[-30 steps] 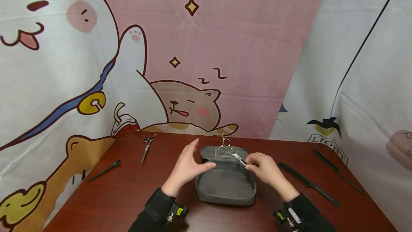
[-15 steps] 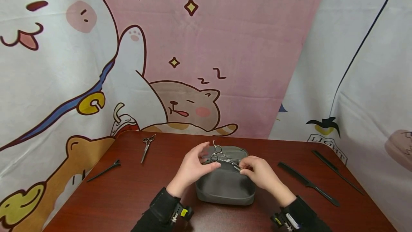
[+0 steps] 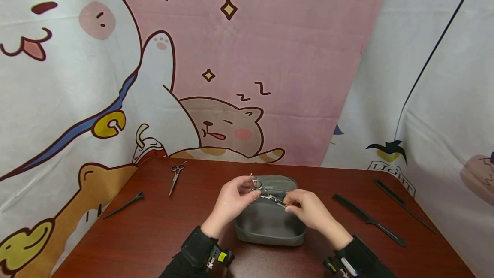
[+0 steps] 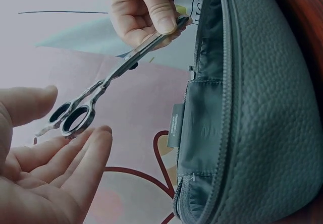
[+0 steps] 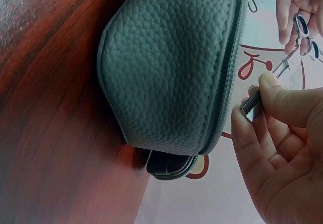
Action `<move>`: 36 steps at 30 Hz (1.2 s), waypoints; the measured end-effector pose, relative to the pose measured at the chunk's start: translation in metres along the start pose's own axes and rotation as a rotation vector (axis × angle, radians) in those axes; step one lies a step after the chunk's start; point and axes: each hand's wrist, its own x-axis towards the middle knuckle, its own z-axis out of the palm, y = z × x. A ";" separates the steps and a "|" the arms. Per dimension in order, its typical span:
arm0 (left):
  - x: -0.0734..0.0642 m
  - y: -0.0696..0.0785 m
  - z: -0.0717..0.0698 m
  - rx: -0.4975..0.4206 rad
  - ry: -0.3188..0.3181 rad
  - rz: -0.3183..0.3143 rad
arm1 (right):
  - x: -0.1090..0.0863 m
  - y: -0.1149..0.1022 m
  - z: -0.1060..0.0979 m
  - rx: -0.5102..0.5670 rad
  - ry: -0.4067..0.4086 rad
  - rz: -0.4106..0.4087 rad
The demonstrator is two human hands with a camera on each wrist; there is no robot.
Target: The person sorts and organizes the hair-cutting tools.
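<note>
My right hand (image 3: 306, 210) pinches a pair of silver thinning scissors (image 4: 105, 82) by the blade end; teeth show along the blade in the right wrist view. The finger rings point toward my left hand (image 3: 233, 203). That hand's thumb and fingers lie on either side of the rings, apart from each other, with the fingertips close under them; whether they touch is hard to tell. Beneath both hands stands a grey zip case (image 3: 270, 228), unzipped, its lid folded back. A label and a dark lining show in the left wrist view.
On the table's (image 3: 154, 235) left side lie another pair of scissors (image 3: 176, 178) and a black hair clip (image 3: 124, 205). To the right are a black comb (image 3: 368, 219) and a black thin-handled comb (image 3: 403, 205). A printed cloth (image 3: 293, 76) hangs behind.
The scissors have moved left and slightly down in my right hand. My left hand has come in from the left, and its thumb and fingers have closed in around the rings.
</note>
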 end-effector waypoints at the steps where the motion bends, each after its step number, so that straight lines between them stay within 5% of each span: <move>1: 0.000 0.001 0.000 -0.003 0.001 -0.003 | 0.000 0.000 0.000 -0.003 0.000 -0.001; 11: -0.003 0.001 0.000 -0.018 -0.009 -0.039 | -0.002 0.003 0.001 -0.009 -0.011 -0.005; 19: -0.003 -0.005 0.000 -0.158 -0.038 -0.091 | -0.001 0.003 -0.001 0.006 -0.007 -0.002; 28: -0.004 -0.007 -0.003 -0.210 -0.081 -0.115 | -0.001 0.005 -0.003 0.023 0.002 -0.008; 36: -0.005 -0.009 -0.004 -0.267 -0.043 -0.114 | 0.001 0.008 -0.002 0.049 0.019 -0.028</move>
